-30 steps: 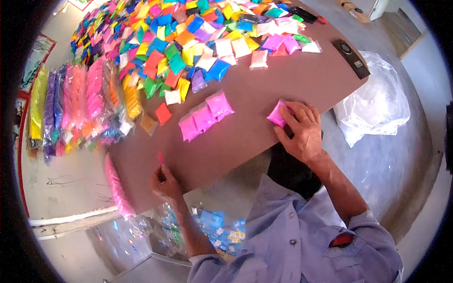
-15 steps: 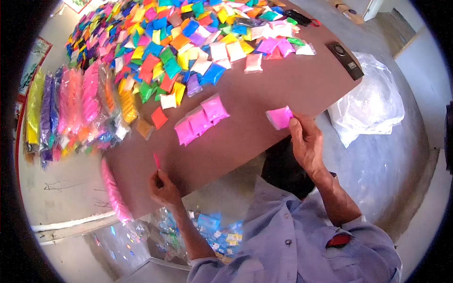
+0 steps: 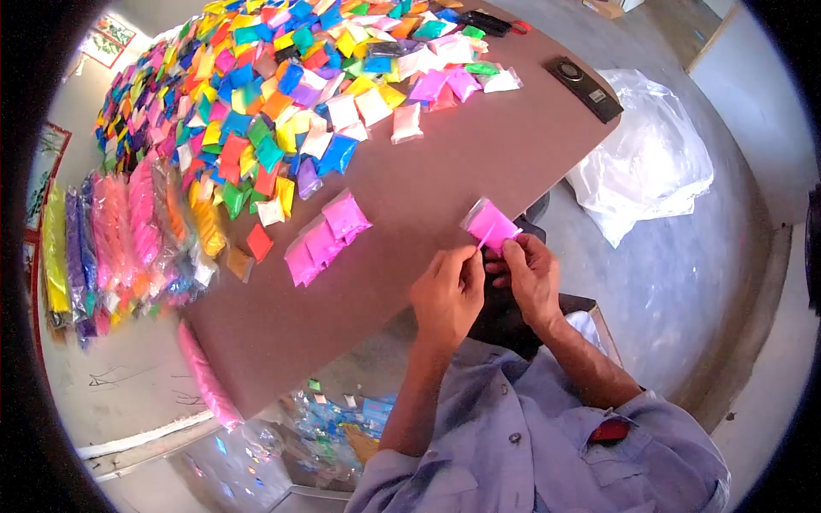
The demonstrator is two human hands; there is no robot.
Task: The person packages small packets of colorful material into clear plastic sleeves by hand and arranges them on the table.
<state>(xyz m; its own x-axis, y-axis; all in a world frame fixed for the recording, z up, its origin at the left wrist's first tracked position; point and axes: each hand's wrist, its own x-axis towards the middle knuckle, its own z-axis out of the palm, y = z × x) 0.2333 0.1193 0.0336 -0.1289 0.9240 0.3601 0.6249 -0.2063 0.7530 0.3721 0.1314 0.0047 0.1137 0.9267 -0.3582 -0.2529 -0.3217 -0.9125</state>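
My right hand (image 3: 532,278) pinches a small clear packet with bright pink contents (image 3: 494,224) by its lower edge, above the table's near edge. Close beside it, my left hand (image 3: 449,295) is closed on a thin pink strip (image 3: 486,238), whose tip lies in front of the packet. Whether the strip touches the packet I cannot tell. To the left, several pink packets (image 3: 327,237) lie in an overlapping row on the brown table (image 3: 385,282).
A large heap of colourful packets (image 3: 256,103) covers the table's far left. Long bags of packets (image 3: 141,222) stand along the left edge, with a pink bag (image 3: 208,376) nearer me. A black device (image 3: 584,88) lies far right, beside a clear plastic bag (image 3: 641,154).
My left hand has swung right, bringing the pink strip from the table's left part up to the packet. My right hand has shifted slightly left and down, still holding the packet.
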